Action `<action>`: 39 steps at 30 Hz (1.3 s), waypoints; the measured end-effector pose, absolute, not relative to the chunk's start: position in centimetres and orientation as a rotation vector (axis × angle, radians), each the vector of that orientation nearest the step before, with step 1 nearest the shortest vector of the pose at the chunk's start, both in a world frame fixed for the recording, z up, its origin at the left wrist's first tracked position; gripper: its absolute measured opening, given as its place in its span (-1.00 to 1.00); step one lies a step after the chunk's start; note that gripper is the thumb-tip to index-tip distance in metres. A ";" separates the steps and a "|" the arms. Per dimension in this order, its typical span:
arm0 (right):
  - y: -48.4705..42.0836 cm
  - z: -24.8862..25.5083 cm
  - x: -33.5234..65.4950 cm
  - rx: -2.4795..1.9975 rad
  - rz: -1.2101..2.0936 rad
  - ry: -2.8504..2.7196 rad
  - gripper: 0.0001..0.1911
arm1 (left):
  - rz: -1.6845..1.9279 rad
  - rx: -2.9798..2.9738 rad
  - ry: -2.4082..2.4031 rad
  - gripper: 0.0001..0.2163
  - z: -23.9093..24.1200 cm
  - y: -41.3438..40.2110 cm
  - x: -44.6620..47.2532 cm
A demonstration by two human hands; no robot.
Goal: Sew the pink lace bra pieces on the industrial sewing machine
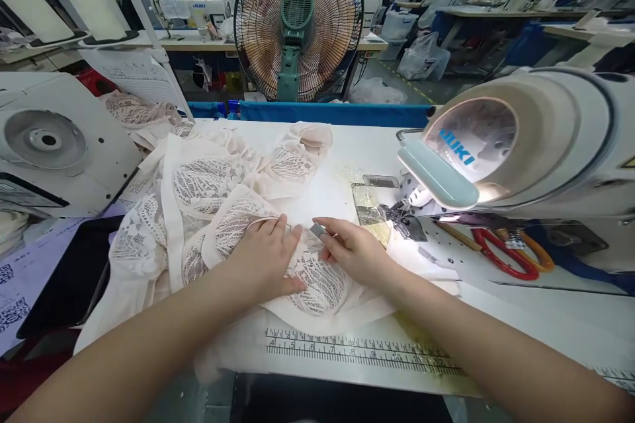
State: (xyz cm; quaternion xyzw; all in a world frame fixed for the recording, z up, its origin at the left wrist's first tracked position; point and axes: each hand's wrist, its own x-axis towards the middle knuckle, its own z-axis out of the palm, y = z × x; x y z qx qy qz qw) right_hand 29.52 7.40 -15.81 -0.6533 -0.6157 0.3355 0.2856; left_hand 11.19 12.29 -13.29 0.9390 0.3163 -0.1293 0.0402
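Note:
A heap of cream lace bra pieces lies on the white sewing table. My left hand rests flat on a lace cup, fingers stretched out and pressing it down. My right hand lies on the same cup beside it, its fingers pinching a small grey metal piece. Both hands sit just left of the needle area of a white Juki sewing machine.
Red and orange scissors lie under the machine arm at right. A printed ruler runs along the table's front edge. A green standing fan stands behind the table. Another machine sits at left. Other workers are far back.

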 end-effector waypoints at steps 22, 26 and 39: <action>10.8 -16.2 27.9 -1.792 0.111 -2.419 -0.69 | -0.287 2.894 0.935 -0.26 -13.9 12.7 11.3; 11.2 -15.4 27.9 -1.773 0.110 -2.519 -0.71 | -0.288 2.908 0.926 -0.27 -13.7 12.6 11.4; 9.5 -14.2 29.6 -1.882 0.121 -2.619 -0.70 | -0.374 2.919 0.951 -0.26 -13.4 12.4 11.7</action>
